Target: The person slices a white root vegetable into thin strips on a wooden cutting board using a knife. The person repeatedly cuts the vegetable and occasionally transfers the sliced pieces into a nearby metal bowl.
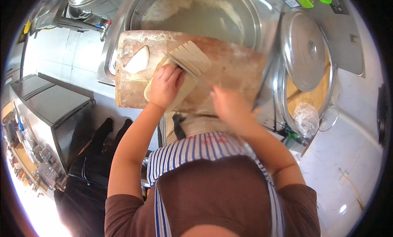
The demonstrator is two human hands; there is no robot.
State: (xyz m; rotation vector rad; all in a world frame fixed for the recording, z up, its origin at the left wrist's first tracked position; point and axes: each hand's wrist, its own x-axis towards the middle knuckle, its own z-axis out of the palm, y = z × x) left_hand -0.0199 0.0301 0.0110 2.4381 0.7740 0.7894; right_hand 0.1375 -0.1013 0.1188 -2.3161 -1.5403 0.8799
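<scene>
A flattened sheet of dough (187,89) lies on a floured wooden board (233,65). My left hand (167,83) presses on it, fingers curled together beside a knife blade (187,68). Beyond the blade, the dough is cut into several narrow strips (192,54) that lie side by side. My right hand (228,105) is blurred; it is closed on the knife's handle, which the fingers hide. A pale half-round piece of dough (138,60) rests at the board's left end, apart from the sheet.
Behind the board is a large metal pot (196,12) of cloudy liquid. At right, a metal lid (304,49) leans over a round container, with a clear plastic bag (306,117) at its near edge. Another person in dark clothes (89,181) is at lower left, near a metal cabinet (58,101).
</scene>
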